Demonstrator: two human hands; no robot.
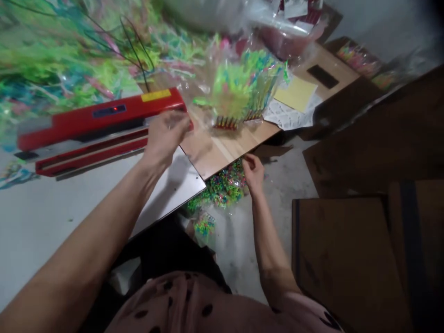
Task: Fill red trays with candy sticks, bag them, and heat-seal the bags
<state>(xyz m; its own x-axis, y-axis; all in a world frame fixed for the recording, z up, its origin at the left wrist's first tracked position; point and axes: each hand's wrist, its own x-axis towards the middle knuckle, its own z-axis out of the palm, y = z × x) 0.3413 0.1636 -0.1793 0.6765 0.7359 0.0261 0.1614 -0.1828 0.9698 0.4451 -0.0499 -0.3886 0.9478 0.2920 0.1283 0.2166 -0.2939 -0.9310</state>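
My left hand (pixel 167 134) is over the right end of a red heat sealer (pixel 114 113), with curled fingers smeared by motion. Whether it holds anything is unclear. The sealer has a small red light and a yellow label, and its upper arm is raised off the lower bar. My right hand (pixel 254 173) is just off the edge of the wooden board (pixel 208 155), fingers bent and pressed together. Nothing I can name shows in its grip. Beneath it, a heap of small multicoloured pieces in clear plastic (pixel 225 185) lies low down by the floor.
Clear bags of bright green items (pixel 239 88) stand on the board, behind my hands. Beside them lie a yellow paper (pixel 296 92) and a printed sheet (pixel 293 115). A blurred green and pink pile fills the back left. Cardboard boxes (pixel 343 249) stand at right.
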